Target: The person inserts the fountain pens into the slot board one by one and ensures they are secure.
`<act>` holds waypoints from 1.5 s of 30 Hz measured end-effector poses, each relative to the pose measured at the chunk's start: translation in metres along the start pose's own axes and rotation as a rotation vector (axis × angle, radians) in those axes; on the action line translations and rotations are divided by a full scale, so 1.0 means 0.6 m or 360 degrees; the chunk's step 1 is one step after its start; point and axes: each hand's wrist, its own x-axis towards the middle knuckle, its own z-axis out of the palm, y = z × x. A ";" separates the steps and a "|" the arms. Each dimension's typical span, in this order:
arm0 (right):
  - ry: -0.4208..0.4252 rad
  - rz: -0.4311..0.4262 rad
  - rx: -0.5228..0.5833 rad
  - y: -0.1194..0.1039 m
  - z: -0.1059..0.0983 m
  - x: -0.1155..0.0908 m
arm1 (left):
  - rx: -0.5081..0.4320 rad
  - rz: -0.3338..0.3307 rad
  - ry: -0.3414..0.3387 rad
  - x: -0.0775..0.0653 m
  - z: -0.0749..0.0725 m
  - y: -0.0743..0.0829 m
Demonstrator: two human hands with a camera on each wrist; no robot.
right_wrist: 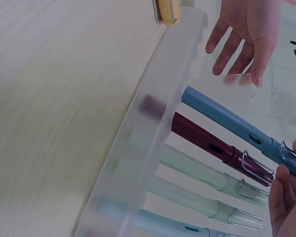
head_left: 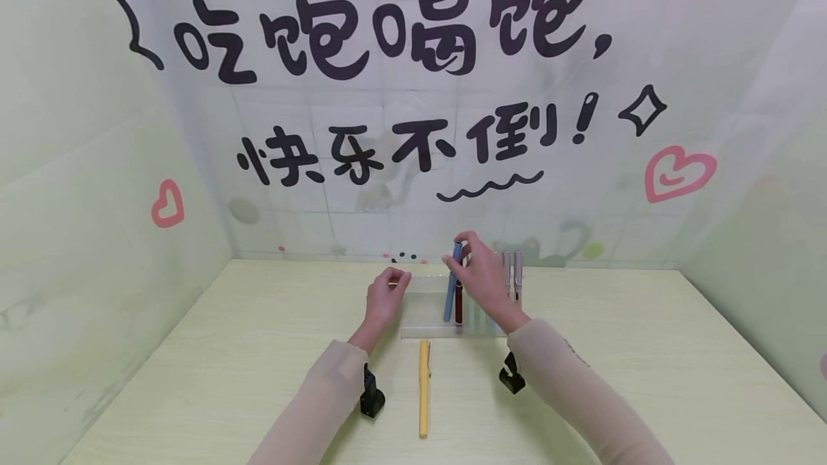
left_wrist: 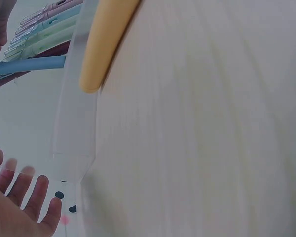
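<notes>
A translucent pen rack (head_left: 420, 331) stands at the back of the table. My right hand (head_left: 484, 275) pinches the capped end of a blue pen (right_wrist: 222, 116) between thumb and fingers. The pen leans, and its lower end is at the rack's front wall, beside a dark red pen (right_wrist: 202, 137). At the rack's left end is my left hand (head_left: 385, 298); its thumb and fingertips hold the upper edge of the clear back panel, some fingertips showing through it. In front of the rack, a yellow pen (head_left: 423, 390) lies on the table.
Green pens (right_wrist: 190, 168), a light blue pen (right_wrist: 177, 224) and pinkish pens (head_left: 518, 268) stand in the rack, right of the dark red one. A printed wall (head_left: 362, 228) rises behind the table (head_left: 620, 364). Black wrist cameras (head_left: 372, 397) hang below both sleeves.
</notes>
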 end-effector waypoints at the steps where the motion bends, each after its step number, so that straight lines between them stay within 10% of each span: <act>1: -0.0008 -0.0004 -0.0008 0.001 0.001 -0.001 | -0.0002 0.0000 -0.0001 0.000 0.000 0.000; 26: -0.0160 -0.0124 -0.0003 0.005 0.011 -0.012 | -0.0002 -0.0033 -0.0007 0.002 0.002 -0.003; 45: -0.0529 -0.0178 -0.0225 0.022 -0.002 -0.004 | -0.0015 -0.0018 0.0003 0.003 0.002 -0.003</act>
